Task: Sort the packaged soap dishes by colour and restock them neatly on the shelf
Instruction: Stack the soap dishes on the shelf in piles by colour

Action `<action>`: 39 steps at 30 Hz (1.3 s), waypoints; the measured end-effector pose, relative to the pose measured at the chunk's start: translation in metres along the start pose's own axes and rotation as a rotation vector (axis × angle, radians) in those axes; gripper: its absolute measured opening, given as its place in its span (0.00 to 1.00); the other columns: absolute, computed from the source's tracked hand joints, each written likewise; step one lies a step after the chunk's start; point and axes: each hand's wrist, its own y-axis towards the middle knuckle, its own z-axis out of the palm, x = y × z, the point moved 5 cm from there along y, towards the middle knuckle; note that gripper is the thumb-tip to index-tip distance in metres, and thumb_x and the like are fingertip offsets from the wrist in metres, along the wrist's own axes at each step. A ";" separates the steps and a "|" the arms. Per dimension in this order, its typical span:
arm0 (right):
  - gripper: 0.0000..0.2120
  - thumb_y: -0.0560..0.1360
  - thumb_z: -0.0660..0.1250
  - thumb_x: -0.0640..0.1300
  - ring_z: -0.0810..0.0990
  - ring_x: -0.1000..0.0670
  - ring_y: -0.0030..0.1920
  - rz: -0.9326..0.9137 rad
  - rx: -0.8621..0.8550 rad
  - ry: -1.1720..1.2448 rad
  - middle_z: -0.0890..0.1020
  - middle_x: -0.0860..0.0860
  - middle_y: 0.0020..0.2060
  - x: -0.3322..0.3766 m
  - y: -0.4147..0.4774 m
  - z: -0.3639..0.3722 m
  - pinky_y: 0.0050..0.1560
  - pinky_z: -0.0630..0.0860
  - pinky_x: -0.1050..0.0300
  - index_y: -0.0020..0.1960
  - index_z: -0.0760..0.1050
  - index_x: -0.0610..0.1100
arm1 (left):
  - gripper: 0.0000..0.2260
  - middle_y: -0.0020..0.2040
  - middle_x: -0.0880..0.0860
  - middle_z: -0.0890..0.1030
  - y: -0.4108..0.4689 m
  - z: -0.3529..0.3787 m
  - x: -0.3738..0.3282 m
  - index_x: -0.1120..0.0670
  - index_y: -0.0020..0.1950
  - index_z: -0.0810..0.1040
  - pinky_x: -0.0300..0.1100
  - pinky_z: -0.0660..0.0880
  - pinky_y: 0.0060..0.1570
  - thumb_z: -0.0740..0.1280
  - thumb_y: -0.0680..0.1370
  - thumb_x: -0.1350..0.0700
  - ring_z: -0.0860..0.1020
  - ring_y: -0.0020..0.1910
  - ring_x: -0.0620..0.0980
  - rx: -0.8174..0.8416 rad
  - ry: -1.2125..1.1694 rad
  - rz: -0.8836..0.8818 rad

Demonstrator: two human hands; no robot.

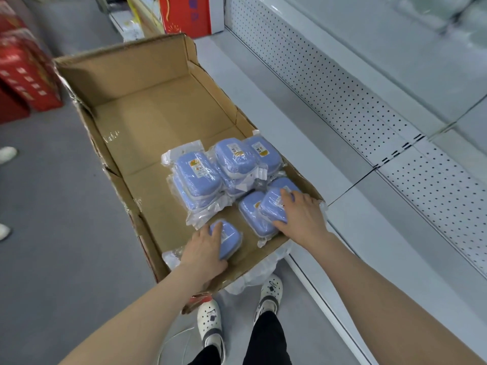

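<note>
An open cardboard box point(147, 106) stands on the floor and holds several blue soap dishes in clear plastic bags. My left hand point(204, 246) grips one blue soap dish point(229, 239) near the box's front edge. My right hand point(303, 216) grips another blue soap dish point(271, 206) at the box's front right corner, with a further dish point(251, 213) touching it on the left. A loose pile of blue dishes point(200, 177) fills the middle right of the box. The far half of the box is bare cardboard.
A white metal shelf point(395, 201) with a perforated back panel point(329, 83) runs along the right. Red cartons point(23, 75) stand at the left and one red carton point(187, 14) behind the box. My feet in white clogs point(210, 322) stand below the box. Another person's shoes point(6, 154) show at the left edge.
</note>
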 end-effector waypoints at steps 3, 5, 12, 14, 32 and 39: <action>0.38 0.72 0.68 0.62 0.71 0.41 0.62 0.008 -0.071 0.018 0.71 0.43 0.64 -0.007 -0.012 -0.019 0.62 0.68 0.48 0.74 0.59 0.47 | 0.40 0.67 0.57 0.68 0.001 -0.015 -0.008 0.50 0.76 0.52 0.48 0.73 0.58 0.68 0.70 0.45 0.70 0.62 0.58 -0.027 0.009 0.045; 0.38 0.71 0.68 0.62 0.72 0.40 0.60 0.011 -0.123 0.035 0.73 0.43 0.62 -0.013 -0.022 -0.037 0.59 0.68 0.47 0.74 0.61 0.46 | 0.39 0.66 0.56 0.69 0.001 -0.032 -0.017 0.50 0.76 0.53 0.49 0.73 0.56 0.68 0.71 0.42 0.71 0.62 0.58 -0.063 0.021 0.108; 0.38 0.69 0.66 0.66 0.75 0.40 0.54 0.115 -0.379 0.061 0.76 0.43 0.56 -0.055 -0.066 -0.124 0.53 0.71 0.47 0.71 0.66 0.45 | 0.40 0.68 0.53 0.69 0.001 -0.124 -0.076 0.51 0.78 0.53 0.50 0.74 0.57 0.68 0.70 0.43 0.71 0.63 0.55 -0.219 -0.007 0.352; 0.38 0.69 0.64 0.68 0.75 0.41 0.53 0.161 -0.470 0.057 0.77 0.44 0.56 -0.072 -0.081 -0.156 0.52 0.72 0.47 0.70 0.66 0.46 | 0.41 0.70 0.54 0.68 0.002 -0.155 -0.102 0.51 0.78 0.54 0.50 0.73 0.59 0.67 0.70 0.42 0.70 0.65 0.56 -0.260 -0.018 0.415; 0.35 0.68 0.71 0.62 0.77 0.36 0.55 0.653 -0.809 -0.026 0.78 0.43 0.60 -0.360 -0.224 -0.280 0.55 0.71 0.42 0.69 0.71 0.46 | 0.35 0.56 0.54 0.78 0.078 -0.332 -0.472 0.49 0.72 0.65 0.45 0.73 0.47 0.70 0.67 0.41 0.76 0.51 0.56 -0.530 0.103 1.025; 0.33 0.69 0.73 0.59 0.74 0.39 0.59 0.773 -0.768 0.006 0.76 0.50 0.64 -0.465 -0.241 -0.284 0.59 0.68 0.44 0.71 0.68 0.52 | 0.35 0.60 0.55 0.77 0.115 -0.349 -0.608 0.50 0.74 0.62 0.45 0.73 0.48 0.71 0.69 0.49 0.74 0.51 0.55 -0.500 0.191 1.106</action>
